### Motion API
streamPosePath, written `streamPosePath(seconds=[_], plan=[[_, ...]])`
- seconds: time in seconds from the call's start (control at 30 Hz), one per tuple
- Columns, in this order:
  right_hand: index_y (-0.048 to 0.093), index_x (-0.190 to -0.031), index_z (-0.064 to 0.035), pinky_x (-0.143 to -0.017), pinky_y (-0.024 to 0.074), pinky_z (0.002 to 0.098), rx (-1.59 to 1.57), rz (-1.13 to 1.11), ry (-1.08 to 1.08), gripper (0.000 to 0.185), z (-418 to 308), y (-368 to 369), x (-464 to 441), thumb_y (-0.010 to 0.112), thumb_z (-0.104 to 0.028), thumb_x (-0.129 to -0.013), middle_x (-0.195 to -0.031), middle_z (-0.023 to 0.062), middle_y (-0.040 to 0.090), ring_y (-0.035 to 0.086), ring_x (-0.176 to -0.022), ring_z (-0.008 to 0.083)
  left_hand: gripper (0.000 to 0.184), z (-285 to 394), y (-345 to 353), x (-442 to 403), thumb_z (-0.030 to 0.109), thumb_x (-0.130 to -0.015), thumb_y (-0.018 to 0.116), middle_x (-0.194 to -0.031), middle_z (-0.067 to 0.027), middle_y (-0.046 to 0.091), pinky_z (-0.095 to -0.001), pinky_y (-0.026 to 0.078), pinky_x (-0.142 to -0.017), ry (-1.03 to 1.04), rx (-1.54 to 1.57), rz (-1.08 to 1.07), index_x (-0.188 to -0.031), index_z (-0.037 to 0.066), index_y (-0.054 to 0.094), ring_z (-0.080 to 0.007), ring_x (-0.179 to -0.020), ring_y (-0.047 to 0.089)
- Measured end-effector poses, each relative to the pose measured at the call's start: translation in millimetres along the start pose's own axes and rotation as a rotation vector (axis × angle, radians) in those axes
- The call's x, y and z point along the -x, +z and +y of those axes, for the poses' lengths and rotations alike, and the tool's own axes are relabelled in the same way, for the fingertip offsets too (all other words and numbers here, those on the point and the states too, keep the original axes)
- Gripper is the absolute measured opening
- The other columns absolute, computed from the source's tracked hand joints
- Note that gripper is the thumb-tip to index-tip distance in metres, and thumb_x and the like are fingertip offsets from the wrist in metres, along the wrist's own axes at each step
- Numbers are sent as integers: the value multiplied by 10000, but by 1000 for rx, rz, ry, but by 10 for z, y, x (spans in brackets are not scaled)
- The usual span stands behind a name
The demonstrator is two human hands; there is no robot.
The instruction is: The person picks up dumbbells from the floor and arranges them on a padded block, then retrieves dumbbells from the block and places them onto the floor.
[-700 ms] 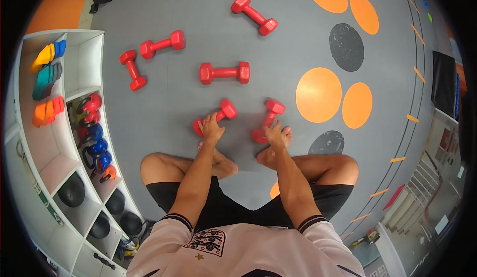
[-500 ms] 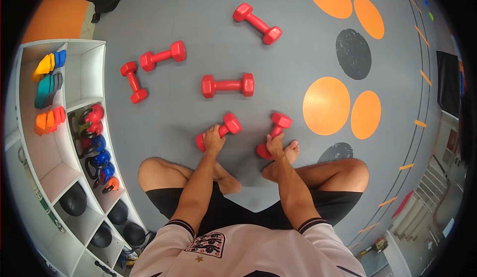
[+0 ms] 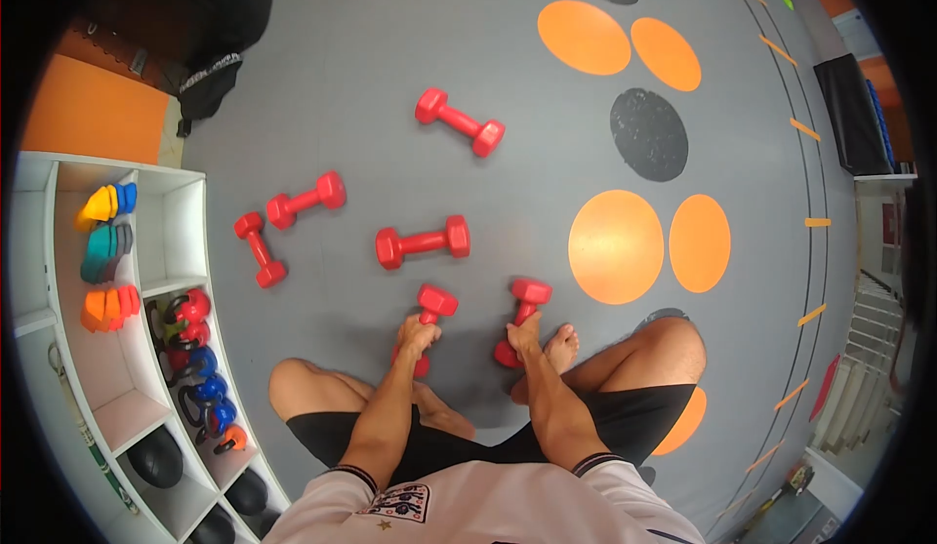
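Note:
My left hand (image 3: pixel 417 334) is closed around the handle of a red dumbbell (image 3: pixel 438 301), whose far head points up and slightly right. To its right, my right hand (image 3: pixel 524 333) grips the handle of another red dumbbell (image 3: pixel 531 291), beside my bare foot. Just beyond my hands a red dumbbell (image 3: pixel 423 242) lies nearly sideways on the grey floor (image 3: pixel 361 134). Farther off lies a tilted red dumbbell (image 3: pixel 460 122). Two more, a red dumbbell (image 3: pixel 306 200) and a smaller-looking red dumbbell (image 3: pixel 260 249), rest at the left.
White shelving (image 3: pixel 176 285) on the left holds kettlebells (image 3: pixel 207 388), black balls (image 3: pixel 156 457) and coloured weights. Orange discs (image 3: pixel 616 247) and black discs (image 3: pixel 649 134) mark the floor at the right. A black bag (image 3: pixel 208 87) lies at the upper left.
The view has tilted upward, so the floor items appear lower. My fingers have closed round the two near dumbbells, and the left one has turned more upright in the view.

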State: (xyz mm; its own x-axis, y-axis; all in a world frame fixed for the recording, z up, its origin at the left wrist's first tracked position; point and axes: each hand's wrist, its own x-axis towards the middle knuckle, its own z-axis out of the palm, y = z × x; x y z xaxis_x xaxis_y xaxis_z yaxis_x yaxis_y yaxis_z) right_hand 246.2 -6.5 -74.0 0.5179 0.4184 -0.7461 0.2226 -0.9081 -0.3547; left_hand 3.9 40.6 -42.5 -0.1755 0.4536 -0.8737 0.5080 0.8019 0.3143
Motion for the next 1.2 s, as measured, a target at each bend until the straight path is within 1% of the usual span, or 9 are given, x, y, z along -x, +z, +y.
streamPosePath(seconds=[0.07,0.23,0.33,0.37,0.57,0.67,0.8,0.83,1.2], plan=[[349,-1334,17,-1017,454,435,-45,-20,9,684,-23,-61,49,751,-67,-787,-1251,262,553,568,-1178,409,133,79,8,151,47,-602,667,-596,-49,575,-310,432,-471,66,325,-31,-690,46,568,-134,-479,527],[445,-1262,-14,-860,524,432,-295,-229,-41,567,509,126,-452,744,-25,-781,-1115,195,614,638,-1012,323,135,351,-163,789,-21,-635,640,-606,-47,552,-295,408,-464,152,632,-121,-721,38,554,-145,-490,516],[479,-1196,-23,-722,533,402,-484,-406,-11,508,145,-389,117,742,18,-763,-977,147,619,642,-842,261,145,578,-263,1265,-43,-665,627,-637,-53,556,-296,423,-481,211,704,-213,-768,34,561,-146,-499,516],[514,-1122,-24,-597,519,370,-569,-406,-59,399,95,-497,295,729,-10,-785,-868,113,604,614,-682,220,149,650,-316,1414,-48,-676,625,-648,-56,558,-296,429,-488,212,699,-236,-785,33,562,-147,-504,520],[556,-913,-52,-519,481,324,-729,-436,57,151,-907,-1850,1924,687,-118,-876,-668,51,567,562,-522,177,213,1392,-594,2744,-117,-705,635,-683,-50,558,-308,474,-532,322,694,-353,-850,24,565,-153,-544,555],[565,-860,-59,-503,465,306,-884,-483,-121,125,-1194,-2745,2788,686,-94,-866,-606,27,538,527,-472,156,222,1848,-718,3605,-115,-718,663,-706,-48,566,-316,491,-566,330,656,-489,-865,20,568,-155,-566,567],[549,-980,-5,-505,446,312,-1155,-484,-234,204,-1363,-3942,3824,647,50,-809,-678,64,571,543,-507,163,180,2609,-938,4924,-61,-809,717,-759,-54,593,-347,540,-657,365,573,-667,-881,29,579,-170,-655,620],[551,-976,-3,-506,446,313,-1156,-456,-271,206,-1419,-4242,4036,642,57,-801,-686,67,571,544,-512,164,143,2789,-997,5194,-38,-844,702,-722,-72,594,-408,567,-706,428,509,-702,-897,27,586,-191,-649,628],[569,-882,0,-555,453,319,-1335,-403,-592,168,-2212,-7003,5210,623,76,-742,-719,85,593,556,-563,169,141,4973,-1028,7462,-32,-827,670,-666,-95,577,-400,519,-612,785,342,-1001,-850,43,554,-221,-569,593]])
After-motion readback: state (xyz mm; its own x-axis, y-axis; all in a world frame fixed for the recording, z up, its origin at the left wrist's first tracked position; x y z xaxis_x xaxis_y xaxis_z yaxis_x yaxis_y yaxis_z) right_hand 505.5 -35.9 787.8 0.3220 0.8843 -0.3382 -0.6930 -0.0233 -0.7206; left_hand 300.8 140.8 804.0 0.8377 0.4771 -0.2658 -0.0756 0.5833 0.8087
